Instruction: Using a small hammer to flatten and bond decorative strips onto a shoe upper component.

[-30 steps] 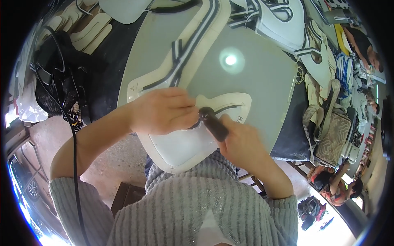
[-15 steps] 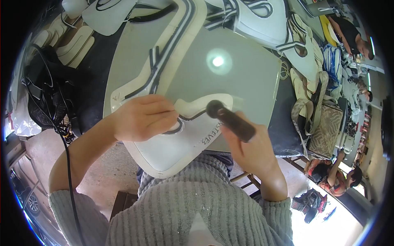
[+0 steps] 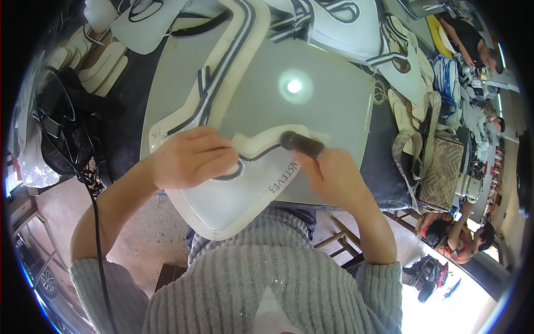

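A flat white panel (image 3: 236,200) with a cream border and handwriting along one edge lies at the table's near edge, overhanging towards my lap. Dark edging (image 3: 266,152) follows its curved cut-out. My left hand (image 3: 192,158) is closed, fingertips pinched at the cut-out beside a dark-edged loop; what they grip is hidden. In my right hand (image 3: 336,175) is a dark hammer (image 3: 303,146), its round head over the panel's upper right edging. Whether the head touches is unclear. Beyond my left hand runs a long cream piece with dark and white striped strips (image 3: 236,55).
A grey-green board (image 3: 322,111) covers the middle of the table. White bag panels (image 3: 347,36) lie at the back. A patterned bag (image 3: 442,172) stands to the right. A dark bag with cables (image 3: 61,117) is on the left. People (image 3: 467,239) work at far right.
The hammer has come down towards the panel's edging, its handle now flatter. My right hand has moved slightly up and away from me. The left hand stays at the cut-out.
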Tool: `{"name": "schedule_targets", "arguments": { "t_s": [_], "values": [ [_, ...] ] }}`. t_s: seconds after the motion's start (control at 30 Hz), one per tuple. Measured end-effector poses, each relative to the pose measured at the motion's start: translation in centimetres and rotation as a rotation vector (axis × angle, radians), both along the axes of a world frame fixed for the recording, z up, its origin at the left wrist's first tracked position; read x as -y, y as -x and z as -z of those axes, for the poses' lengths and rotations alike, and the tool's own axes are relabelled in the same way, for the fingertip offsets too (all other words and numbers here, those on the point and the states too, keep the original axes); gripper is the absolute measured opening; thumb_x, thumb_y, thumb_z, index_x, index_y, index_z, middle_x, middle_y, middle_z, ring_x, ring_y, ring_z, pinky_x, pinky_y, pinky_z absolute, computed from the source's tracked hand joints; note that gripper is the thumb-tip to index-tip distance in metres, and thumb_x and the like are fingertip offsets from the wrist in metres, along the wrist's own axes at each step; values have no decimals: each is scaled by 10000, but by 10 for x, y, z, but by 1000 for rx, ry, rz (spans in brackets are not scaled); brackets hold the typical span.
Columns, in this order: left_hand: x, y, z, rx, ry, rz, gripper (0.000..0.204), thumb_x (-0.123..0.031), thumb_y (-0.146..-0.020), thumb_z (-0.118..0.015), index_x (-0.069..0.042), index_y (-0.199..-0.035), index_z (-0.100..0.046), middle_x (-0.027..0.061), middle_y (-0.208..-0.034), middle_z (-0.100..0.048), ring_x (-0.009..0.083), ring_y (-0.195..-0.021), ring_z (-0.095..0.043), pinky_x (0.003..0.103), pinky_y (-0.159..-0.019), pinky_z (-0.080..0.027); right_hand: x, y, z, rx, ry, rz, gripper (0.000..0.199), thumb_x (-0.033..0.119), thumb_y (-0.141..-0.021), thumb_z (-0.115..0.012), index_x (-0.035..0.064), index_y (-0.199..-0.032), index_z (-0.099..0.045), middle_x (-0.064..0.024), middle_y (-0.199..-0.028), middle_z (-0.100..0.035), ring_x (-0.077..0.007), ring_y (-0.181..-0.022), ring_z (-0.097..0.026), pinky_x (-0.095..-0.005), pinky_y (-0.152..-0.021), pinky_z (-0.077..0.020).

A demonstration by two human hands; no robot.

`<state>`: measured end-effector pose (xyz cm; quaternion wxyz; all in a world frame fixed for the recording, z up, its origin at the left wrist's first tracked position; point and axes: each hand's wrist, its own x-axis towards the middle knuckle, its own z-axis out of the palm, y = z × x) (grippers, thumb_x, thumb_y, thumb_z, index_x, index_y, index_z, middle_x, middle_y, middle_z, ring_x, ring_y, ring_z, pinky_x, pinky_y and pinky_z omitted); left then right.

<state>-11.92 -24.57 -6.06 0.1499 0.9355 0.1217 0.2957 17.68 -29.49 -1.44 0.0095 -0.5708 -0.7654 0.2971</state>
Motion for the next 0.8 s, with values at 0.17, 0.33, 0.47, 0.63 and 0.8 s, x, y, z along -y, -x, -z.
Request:
{"name": "schedule_targets", "arguments": {
  "t_s": [0.17,0.33,0.47,0.63,0.8],
  "values": [
    [5,6,-6,-18,-59,-129,425,16,-746,-741,12,-1145,-596,142,-1071,-691,312,-960,-674,431,-846,-560,-32,5,-5,-246,-303,47,256,182,-896,-689,0,-941,-514,-171,-853,-609,-395,-712,-625,-474,-610,-485],
    [66,32,-7,156,64,-932,576,28,-854,-666,2,-1375,-421,205,-1407,-495,357,-1256,-527,453,-1042,-436,-30,10,6,-84,-356,-52,382,166,-771,-793,-10,-965,-515,-159,-964,-575,-367,-818,-624,-448,-676,-506],
    [137,29,19,413,539,-1263,683,36,-911,-607,-22,-1494,-256,204,-1528,-322,357,-1331,-455,455,-1081,-407,-22,13,3,-86,-220,-13,390,166,-762,-804,-10,-949,-510,-169,-935,-584,-389,-834,-624,-463,-692,-504],
    [153,6,-12,829,991,-1112,679,70,-927,-566,-32,-1512,-236,219,-1547,-258,276,-1360,-442,379,-1074,-421,-2,11,2,-81,-144,1,359,143,-775,-788,-10,-937,-506,-199,-892,-605,-413,-812,-624,-475,-685,-490],
    [164,-4,-32,1052,1225,-1021,656,88,-904,-576,-5,-1491,-296,219,-1373,-543,236,-1192,-601,360,-1028,-456,19,1,9,-268,-75,117,289,75,-785,-739,-16,-939,-512,-222,-851,-621,-427,-782,-615,-465,-663,-476]
  ]
}}
